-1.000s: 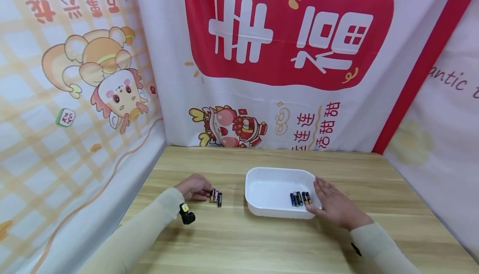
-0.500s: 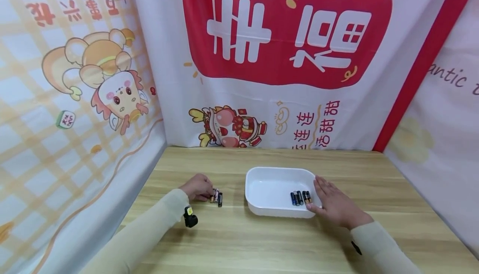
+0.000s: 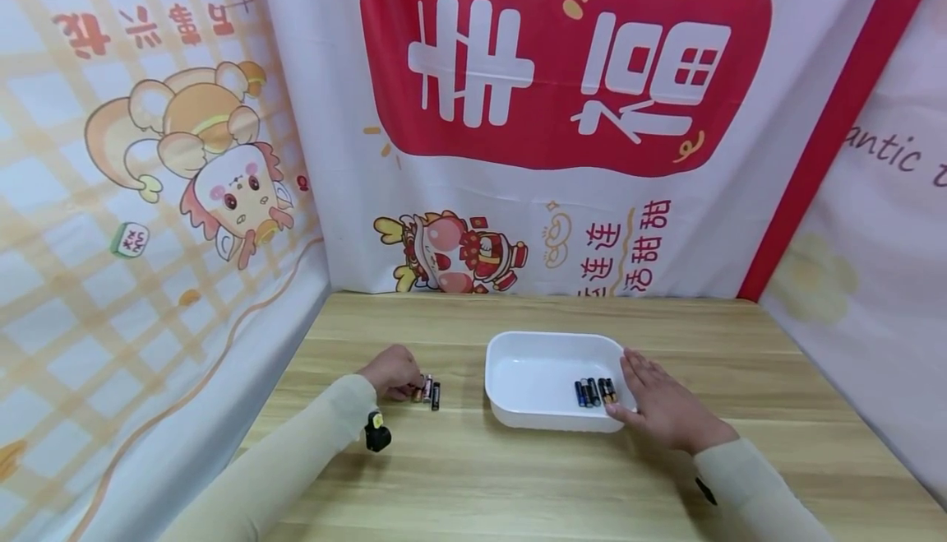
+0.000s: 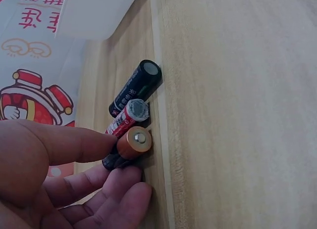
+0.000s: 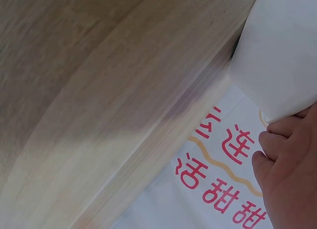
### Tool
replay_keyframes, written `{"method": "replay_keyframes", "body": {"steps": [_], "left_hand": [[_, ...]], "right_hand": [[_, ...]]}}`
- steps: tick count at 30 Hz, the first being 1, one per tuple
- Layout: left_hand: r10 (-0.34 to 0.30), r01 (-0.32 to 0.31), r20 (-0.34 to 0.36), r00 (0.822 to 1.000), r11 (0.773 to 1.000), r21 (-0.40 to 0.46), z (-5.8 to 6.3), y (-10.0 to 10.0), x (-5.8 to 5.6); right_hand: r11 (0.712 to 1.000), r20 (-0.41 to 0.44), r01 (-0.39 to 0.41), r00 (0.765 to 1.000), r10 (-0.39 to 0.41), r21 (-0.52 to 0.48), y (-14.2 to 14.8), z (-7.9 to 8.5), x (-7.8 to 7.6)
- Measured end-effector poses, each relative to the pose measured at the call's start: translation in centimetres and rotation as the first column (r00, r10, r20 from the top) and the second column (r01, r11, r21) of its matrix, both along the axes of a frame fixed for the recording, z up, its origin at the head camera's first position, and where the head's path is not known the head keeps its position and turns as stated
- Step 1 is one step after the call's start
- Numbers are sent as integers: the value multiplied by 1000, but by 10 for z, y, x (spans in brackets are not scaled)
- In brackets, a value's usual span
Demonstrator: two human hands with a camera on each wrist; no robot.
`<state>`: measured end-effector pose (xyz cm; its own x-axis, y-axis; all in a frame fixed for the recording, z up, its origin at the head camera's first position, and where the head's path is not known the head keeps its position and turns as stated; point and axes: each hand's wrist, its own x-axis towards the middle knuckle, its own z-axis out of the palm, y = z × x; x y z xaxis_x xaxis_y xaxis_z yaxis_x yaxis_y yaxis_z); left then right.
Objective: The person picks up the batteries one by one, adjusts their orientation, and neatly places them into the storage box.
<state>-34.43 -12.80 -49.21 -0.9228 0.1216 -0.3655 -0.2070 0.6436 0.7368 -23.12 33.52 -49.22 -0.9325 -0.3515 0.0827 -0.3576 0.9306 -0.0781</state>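
My left hand [image 3: 394, 371] pinches a copper-topped battery [image 4: 133, 142] between thumb and fingers, at the left of the table. Touching or very close beside it lies a red-and-silver battery [image 4: 130, 115], and past that a black battery [image 4: 136, 88]. The fingers hide much of the copper-topped one's body. On the right, my right hand [image 3: 666, 406] rests against the right side of a white plastic tray [image 3: 518, 419], its fingers straight along the outer wall and the thumb at the near corner. Inside the tray, several batteries [image 3: 594, 392] lie side by side at its right end.
A wood-grain table [image 3: 473, 484] spreads under everything. Behind it hangs a printed cloth [image 3: 333, 155] with red and white lettering, and another patterned cloth [image 3: 148, 295] covers the left side. The tray stands to the right of the loose batteries.
My left hand has shifted slightly right, closer over the copper-topped battery, and its fingers now cover more of it. The right hand and the tray have stayed in place.
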Motion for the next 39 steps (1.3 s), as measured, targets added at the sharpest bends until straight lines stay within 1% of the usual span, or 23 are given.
{"method": "replay_keyframes", "body": {"steps": [4,10,15,18,20,23,27,30,33,36,39], "left_hand": [[-6,6,5,1000,1000,-28,3,-1,-3],[5,-4,5,1000,995,-99,4,-1,-7],[-20,19,-11,1000,994,-104,6,0,-7],[-35,34,-12,999,999,-43,4,-2,-8],[-43,43,-8,999,999,21,3,-4,-8],[-49,48,4,999,994,103,1,-8,-9],[-38,31,36,999,985,168,-1,-11,-10],[-28,14,61,998,973,228,-4,-13,-11],[-18,-9,87,996,956,294,-7,-16,-11],[-8,-32,114,993,936,349,-7,-19,-10],[-5,-50,139,990,921,387,-4,-20,-7]], "right_hand": [[1000,10,5,1000,-5,-8,-1,1,0],[1000,10,1,1000,-1,-1,0,2,-1],[1000,12,-3,1000,3,-5,0,4,-1],[1000,15,3,1000,-3,-8,0,3,-1],[1000,11,3,1000,-3,-6,0,2,-2],[1000,1,-4,1000,4,-1,0,1,-1],[1000,-1,-4,1000,4,-2,1,1,0],[1000,8,5,1000,-5,-6,1,0,-1],[1000,10,8,1000,-8,-6,1,0,0],[1000,7,1,1000,-1,2,0,1,-1],[1000,3,-3,1000,3,1,0,2,0]]}}
